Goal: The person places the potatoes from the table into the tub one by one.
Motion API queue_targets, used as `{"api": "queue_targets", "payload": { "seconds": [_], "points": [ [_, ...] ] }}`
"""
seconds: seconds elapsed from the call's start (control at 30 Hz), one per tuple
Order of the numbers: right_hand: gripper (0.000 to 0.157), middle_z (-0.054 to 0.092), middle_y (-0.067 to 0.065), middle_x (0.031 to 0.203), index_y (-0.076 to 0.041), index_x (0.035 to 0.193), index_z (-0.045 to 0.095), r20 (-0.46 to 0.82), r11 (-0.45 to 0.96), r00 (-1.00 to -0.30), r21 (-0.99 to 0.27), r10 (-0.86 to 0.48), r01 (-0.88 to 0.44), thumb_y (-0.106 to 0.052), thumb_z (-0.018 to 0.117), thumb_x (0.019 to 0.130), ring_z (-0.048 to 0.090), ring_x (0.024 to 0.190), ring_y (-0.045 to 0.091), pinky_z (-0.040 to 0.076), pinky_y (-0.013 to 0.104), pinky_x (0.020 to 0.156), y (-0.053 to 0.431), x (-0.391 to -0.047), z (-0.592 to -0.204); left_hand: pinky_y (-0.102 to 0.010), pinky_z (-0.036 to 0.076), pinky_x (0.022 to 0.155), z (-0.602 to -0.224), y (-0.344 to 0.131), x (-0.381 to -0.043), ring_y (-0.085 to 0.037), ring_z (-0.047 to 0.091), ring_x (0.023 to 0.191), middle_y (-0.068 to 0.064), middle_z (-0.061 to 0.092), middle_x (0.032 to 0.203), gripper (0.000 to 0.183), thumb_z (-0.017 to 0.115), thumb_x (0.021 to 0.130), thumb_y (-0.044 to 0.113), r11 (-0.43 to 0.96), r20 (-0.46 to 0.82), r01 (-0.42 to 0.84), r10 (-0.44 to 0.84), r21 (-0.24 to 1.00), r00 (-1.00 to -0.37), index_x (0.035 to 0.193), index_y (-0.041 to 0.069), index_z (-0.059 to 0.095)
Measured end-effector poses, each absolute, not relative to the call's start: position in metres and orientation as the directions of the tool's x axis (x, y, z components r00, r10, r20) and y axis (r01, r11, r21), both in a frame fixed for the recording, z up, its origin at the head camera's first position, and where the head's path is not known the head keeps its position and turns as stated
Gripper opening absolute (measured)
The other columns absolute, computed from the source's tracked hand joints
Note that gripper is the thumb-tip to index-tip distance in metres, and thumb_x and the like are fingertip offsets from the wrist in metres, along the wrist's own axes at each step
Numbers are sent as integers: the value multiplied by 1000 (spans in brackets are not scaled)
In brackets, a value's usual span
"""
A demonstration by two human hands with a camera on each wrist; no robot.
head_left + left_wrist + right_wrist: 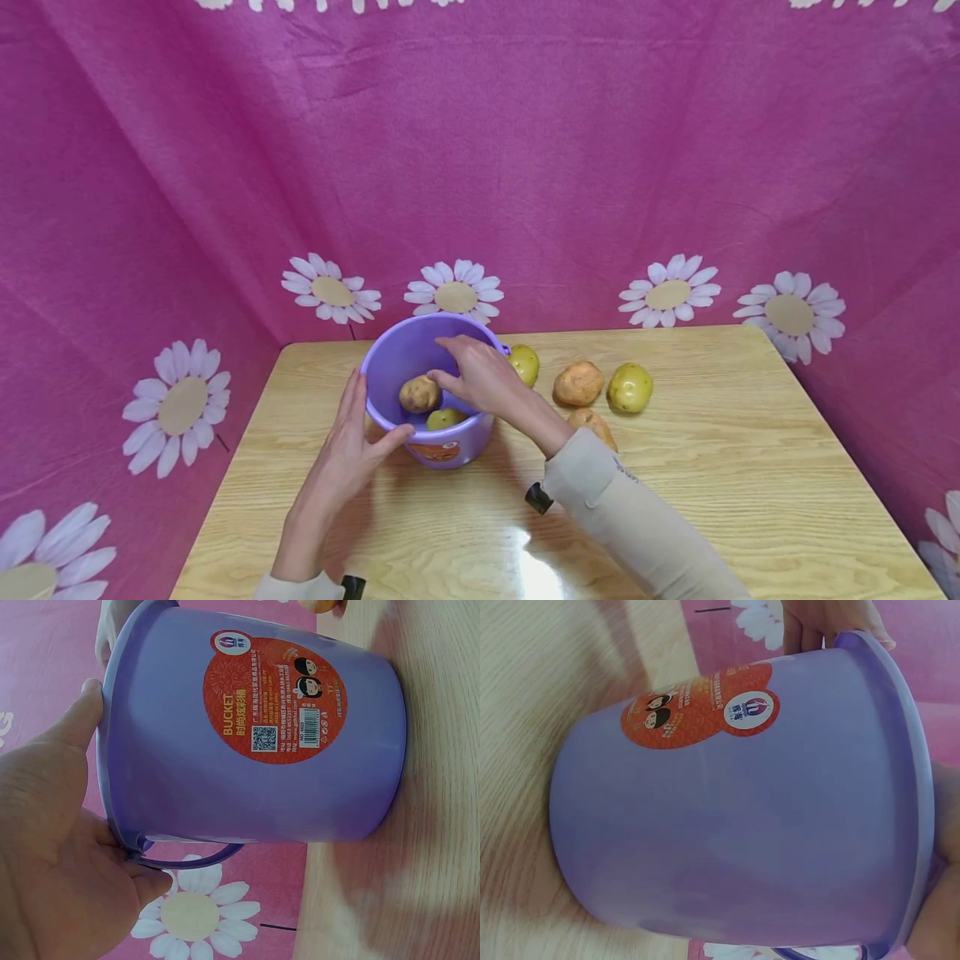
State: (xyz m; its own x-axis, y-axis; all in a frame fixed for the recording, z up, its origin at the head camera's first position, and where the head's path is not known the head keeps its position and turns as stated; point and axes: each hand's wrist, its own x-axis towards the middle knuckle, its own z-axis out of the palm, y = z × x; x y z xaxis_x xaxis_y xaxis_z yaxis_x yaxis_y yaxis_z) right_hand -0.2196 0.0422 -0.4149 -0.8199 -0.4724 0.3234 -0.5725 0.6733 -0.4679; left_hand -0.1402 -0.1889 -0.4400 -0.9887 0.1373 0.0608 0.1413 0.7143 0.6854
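A purple bucket (450, 450) with a red label (266, 697) stands upright on the table. My left hand (348, 446) touches its rim at the left, fingers fairly straight along the outside and thumb along the near edge. Over the bucket's mouth, my right hand (483, 375) reaches in from the right, with thumb and forefinger spread apart; its other fingers are largely hidden. A brown potato (419, 394) lies inside, just left of the right thumb. Below it in the bucket is a smooth yellow-green potato-like item (446, 418). No object shows between the right thumb and forefinger.
Right of the bucket lie two tan potatoes (578, 383) and a yellow-green round item (630, 387). Another yellow-green one (524, 365) sits close to the bucket's right side. The wooden table (720, 467) meets a pink flowered cloth (562, 167) behind.
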Motion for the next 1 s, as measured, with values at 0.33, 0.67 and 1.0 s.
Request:
{"api": "queue_targets", "payload": {
  "seconds": [0.33, 0.67, 1.0],
  "points": [
    [51, 70, 17, 125, 3, 138, 62, 334, 633, -816, -516, -472, -577, -28, 73, 98, 67, 111, 28, 54, 41, 97, 46, -217, -412, -62, 22, 120, -440, -189, -140, -42, 13, 155, -17, -1, 172, 114, 69, 93, 60, 712, 65, 143, 137, 688, -988, 165, 1, 3],
    [51, 67, 20, 126, 4, 141, 58, 398, 516, -826, -647, -399, -561, -19, 72, 98, 67, 108, 33, 57, 45, 88, 68, -207, -409, -62, 23, 119, -440, -189, -138, -41, 14, 155, -14, -1, 173, 114, 68, 93, 61, 714, 74, 150, 137, 684, -988, 165, 2, 3],
    [54, 65, 19, 130, 1, 145, 56, 422, 555, -856, -654, -298, -515, -21, 72, 99, 65, 108, 30, 56, 43, 85, 114, -198, -406, -61, 22, 120, -439, -188, -138, -39, 12, 156, -12, -2, 173, 116, 68, 92, 65, 715, 58, 135, 131, 686, -990, 166, 4, 2]
  ]
}}
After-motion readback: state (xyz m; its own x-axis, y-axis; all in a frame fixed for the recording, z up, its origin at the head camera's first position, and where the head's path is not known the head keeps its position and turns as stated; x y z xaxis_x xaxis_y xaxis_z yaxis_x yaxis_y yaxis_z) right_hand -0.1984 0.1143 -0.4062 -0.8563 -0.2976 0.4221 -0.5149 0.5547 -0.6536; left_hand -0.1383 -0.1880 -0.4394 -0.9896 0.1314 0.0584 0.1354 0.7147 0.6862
